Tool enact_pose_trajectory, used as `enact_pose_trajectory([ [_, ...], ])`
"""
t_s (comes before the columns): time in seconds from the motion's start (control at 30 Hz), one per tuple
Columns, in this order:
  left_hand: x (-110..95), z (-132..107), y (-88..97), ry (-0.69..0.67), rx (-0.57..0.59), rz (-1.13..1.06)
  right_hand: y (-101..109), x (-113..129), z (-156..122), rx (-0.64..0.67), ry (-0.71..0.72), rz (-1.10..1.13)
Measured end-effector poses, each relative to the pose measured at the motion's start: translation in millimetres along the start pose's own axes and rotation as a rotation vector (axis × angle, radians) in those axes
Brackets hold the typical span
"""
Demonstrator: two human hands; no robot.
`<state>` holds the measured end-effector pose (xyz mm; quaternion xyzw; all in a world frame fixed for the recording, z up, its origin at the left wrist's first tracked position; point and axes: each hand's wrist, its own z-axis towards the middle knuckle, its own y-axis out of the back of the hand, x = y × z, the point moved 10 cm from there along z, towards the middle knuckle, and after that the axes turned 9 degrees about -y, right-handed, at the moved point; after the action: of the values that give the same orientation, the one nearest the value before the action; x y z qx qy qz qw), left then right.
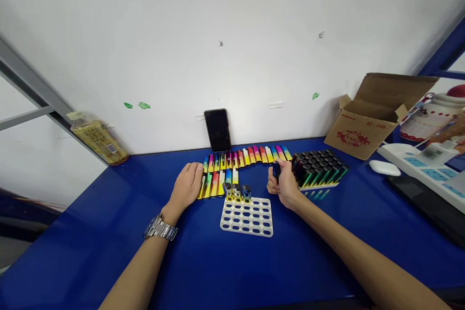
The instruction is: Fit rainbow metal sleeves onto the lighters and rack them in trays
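The right hand's (285,185) grip is clamped round a dark lighter (276,169), beyond the white tray (251,230); the left hand (186,186) touches the lighter rows (222,183), its grip hidden from me.

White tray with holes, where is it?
In the head view's lower middle, the white tray lies on the blue table, left of the right hand, with three lighters standing in its far row.

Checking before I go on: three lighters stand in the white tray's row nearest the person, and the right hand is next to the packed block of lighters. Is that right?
Not quite: the head view shows the three lighters in the white tray's far row, on the wall side. The right hand is indeed next to the packed block of lighters.
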<state>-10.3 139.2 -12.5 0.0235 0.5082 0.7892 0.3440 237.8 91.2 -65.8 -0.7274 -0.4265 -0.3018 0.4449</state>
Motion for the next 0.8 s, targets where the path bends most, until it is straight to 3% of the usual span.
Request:
enact_pose_trajectory([
  [0.17,-31,-2,27.9,-0.081,-0.173,-0.058,-2,1,1,0.024,0.017,-0.026],
  [0.33,-78,-6,20.3,-0.245,-0.046,-0.287,-3,2,1,0.054,0.026,-0.033],
  [0.47,-98,-11,6.2,-0.295,0.081,-0.310,-7,4,0,0.119,0.056,-0.107],
  [0.6,-98,-13,-3.9,-0.272,0.122,-0.283,-21,23,-13,0.232,0.258,-0.242],
  [0.8,-98,-12,-7.0,-0.268,0.093,-0.286,-36,54,-45,0.238,0.611,-0.546],
])
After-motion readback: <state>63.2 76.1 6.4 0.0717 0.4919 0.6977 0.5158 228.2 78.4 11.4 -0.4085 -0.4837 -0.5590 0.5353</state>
